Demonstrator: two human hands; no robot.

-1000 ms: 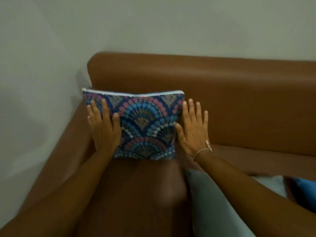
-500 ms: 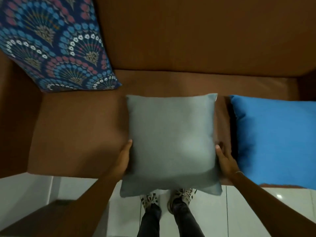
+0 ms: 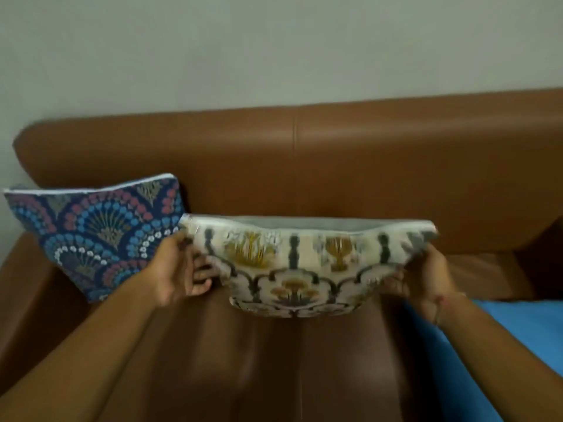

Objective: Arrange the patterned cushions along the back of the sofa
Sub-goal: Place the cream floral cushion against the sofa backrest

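A cream cushion [image 3: 300, 269] with dark arches and yellow-orange flowers, grey on its back side, hangs in the air above the brown leather sofa seat [image 3: 274, 354]. My left hand [image 3: 182, 269] grips its left edge and my right hand [image 3: 423, 272] grips its right edge. The cushion sags in the middle, just in front of the sofa backrest [image 3: 304, 166]. A navy cushion [image 3: 94, 236] with blue and pink fan shapes leans tilted in the sofa's left corner, beside my left hand.
A plain blue cushion [image 3: 511, 345] lies on the seat at the lower right. The sofa's left armrest [image 3: 21, 300] and right armrest [image 3: 545, 248] close in the seat. A pale wall [image 3: 274, 50] rises behind the backrest.
Earlier my hands pressed the navy cushion into the corner, then took the grey-faced cushion from the seat. Now it is lifted toward the backrest with its patterned side facing me.
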